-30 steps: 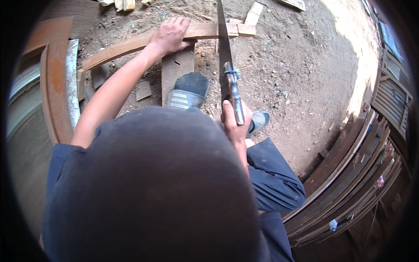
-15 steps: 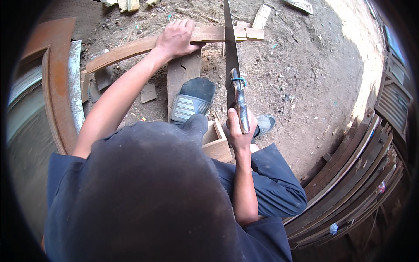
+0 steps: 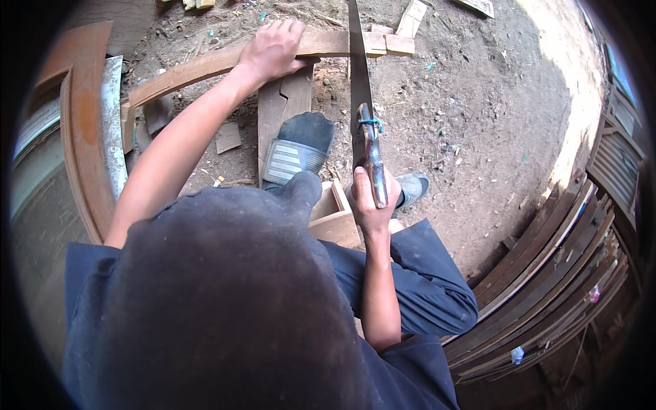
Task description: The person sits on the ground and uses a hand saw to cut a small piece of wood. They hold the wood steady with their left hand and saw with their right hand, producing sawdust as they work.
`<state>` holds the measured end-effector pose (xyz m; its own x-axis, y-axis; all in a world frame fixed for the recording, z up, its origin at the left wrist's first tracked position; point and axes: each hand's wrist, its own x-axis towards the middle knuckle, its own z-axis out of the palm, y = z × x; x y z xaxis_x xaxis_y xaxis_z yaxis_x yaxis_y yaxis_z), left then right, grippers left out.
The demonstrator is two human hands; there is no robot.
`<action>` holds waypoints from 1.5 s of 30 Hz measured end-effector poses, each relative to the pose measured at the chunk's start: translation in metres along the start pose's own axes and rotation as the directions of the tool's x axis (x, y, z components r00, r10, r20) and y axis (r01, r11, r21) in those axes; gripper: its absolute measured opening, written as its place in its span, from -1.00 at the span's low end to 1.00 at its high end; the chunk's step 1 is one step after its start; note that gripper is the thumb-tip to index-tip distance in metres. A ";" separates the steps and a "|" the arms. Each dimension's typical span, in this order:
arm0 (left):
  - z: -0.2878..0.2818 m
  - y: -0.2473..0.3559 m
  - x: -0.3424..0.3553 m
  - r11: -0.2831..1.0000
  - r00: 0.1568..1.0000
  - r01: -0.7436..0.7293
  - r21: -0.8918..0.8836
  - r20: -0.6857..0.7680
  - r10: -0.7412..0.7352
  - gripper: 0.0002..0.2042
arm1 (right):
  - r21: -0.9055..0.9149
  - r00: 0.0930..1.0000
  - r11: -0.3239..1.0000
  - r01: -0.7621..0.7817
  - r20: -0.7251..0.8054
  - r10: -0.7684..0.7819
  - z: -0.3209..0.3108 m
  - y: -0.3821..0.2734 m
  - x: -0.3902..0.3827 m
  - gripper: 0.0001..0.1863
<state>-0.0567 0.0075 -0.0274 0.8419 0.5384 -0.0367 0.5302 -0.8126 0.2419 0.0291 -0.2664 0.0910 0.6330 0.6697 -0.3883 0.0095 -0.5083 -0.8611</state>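
Note:
My left hand (image 3: 272,51) is closed over a long wooden plank (image 3: 189,72), which lies across a board (image 3: 285,91) on the ground. My right hand (image 3: 372,201) grips a handsaw (image 3: 371,154) by its worn handle, bound with blue cord. The saw's long dark blade points away from me, crossing the plank near its right end. A sandalled foot in a dark sock (image 3: 301,143) rests by the board, and a wooden box (image 3: 335,225) shows between my legs.
A wooden frame (image 3: 87,48) and a white weathered strip (image 3: 111,126) stand at the left. Stacked long boards (image 3: 533,294) lie at lower right. Offcuts (image 3: 229,137) are scattered on the dirt ground (image 3: 478,123). A corrugated panel (image 3: 611,164) is at the far right.
My right hand and the saw have drawn back slightly toward me and a little rightward. The wooden box between my legs has come into view. My left hand stays on the plank.

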 end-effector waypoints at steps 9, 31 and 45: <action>0.004 -0.002 0.000 1.000 1.000 -0.008 0.012 0.002 0.008 -0.46 | -0.142 0.981 0.972 0.186 -0.022 -0.191 -0.003 0.003 -0.003 -0.88; 0.017 0.019 0.023 0.961 0.961 -0.271 0.058 -0.042 0.273 -0.34 | -0.036 0.996 0.996 0.078 -0.036 -0.079 0.004 0.014 0.000 -0.91; 0.018 0.057 0.012 0.968 0.997 -0.045 0.248 0.079 0.026 -0.24 | -0.016 0.998 0.999 0.045 -0.049 -0.046 0.006 0.008 0.001 -0.89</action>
<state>-0.0140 -0.0363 -0.0314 0.8608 0.4976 -0.1070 0.5000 -0.8660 -0.0047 0.0254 -0.2661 0.0817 0.6691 0.6651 -0.3316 0.0509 -0.4860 -0.8725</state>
